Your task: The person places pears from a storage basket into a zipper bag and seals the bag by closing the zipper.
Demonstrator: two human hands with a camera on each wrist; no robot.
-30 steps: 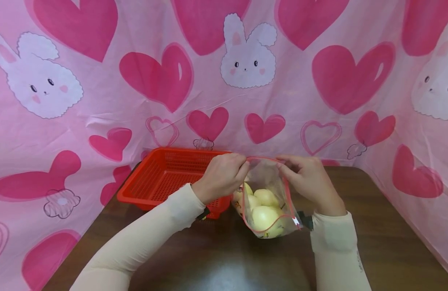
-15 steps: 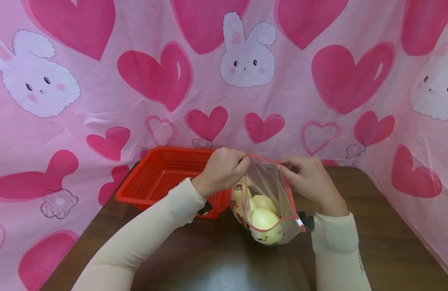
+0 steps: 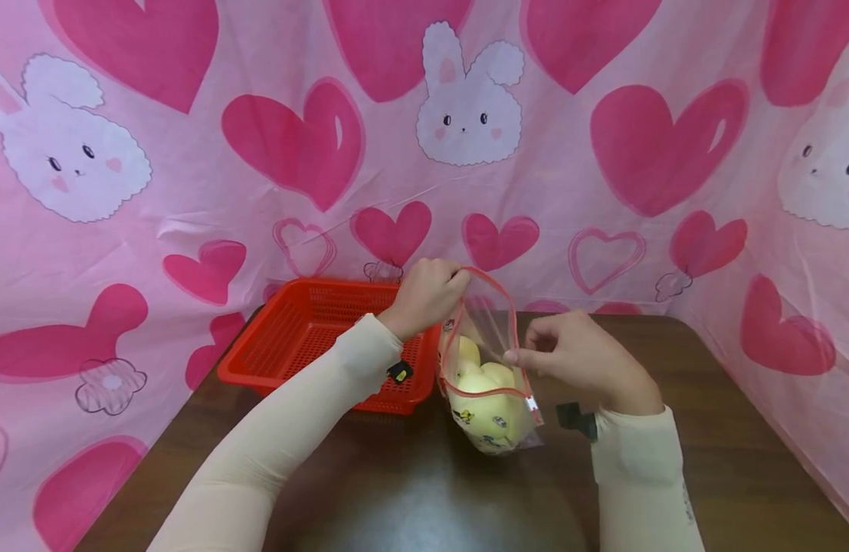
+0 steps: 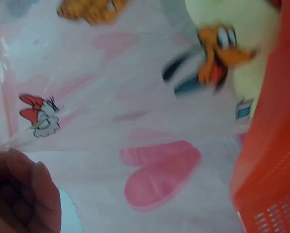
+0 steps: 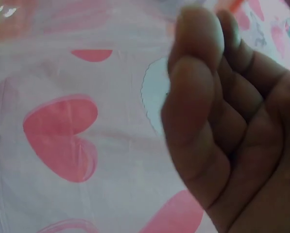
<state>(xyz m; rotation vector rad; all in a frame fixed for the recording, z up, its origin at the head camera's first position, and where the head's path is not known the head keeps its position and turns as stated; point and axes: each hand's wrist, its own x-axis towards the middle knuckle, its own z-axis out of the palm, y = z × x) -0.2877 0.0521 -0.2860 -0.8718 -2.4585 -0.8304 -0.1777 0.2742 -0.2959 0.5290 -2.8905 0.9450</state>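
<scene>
A clear zip bag (image 3: 490,414) with a red rim and cartoon prints stands on the table, mouth facing up. Inside lie several pale yellow round things (image 3: 469,353); their exact kind is unclear. My left hand (image 3: 427,295) pinches the rim at its upper left, fingers curled; in the left wrist view this hand (image 4: 28,189) holds stretched film. A white slider (image 3: 532,404) sits at the rim's right end. Beside the rim's right side is my right hand (image 3: 583,353), thumb tip against the bag. Its fingers (image 5: 191,107) are loosely bent, with nothing visible between them in the right wrist view.
Left of the bag, close to it, stands a red perforated plastic basket (image 3: 259,337), partly hidden by my left forearm. Both are on a dark brown wooden table (image 3: 411,491). A pink cloth (image 3: 555,184) with hearts and rabbits hangs behind.
My left hand has risen slightly with the rim. My right hand has let go of the upper right rim and moved lower; that side of the mouth has shifted left.
</scene>
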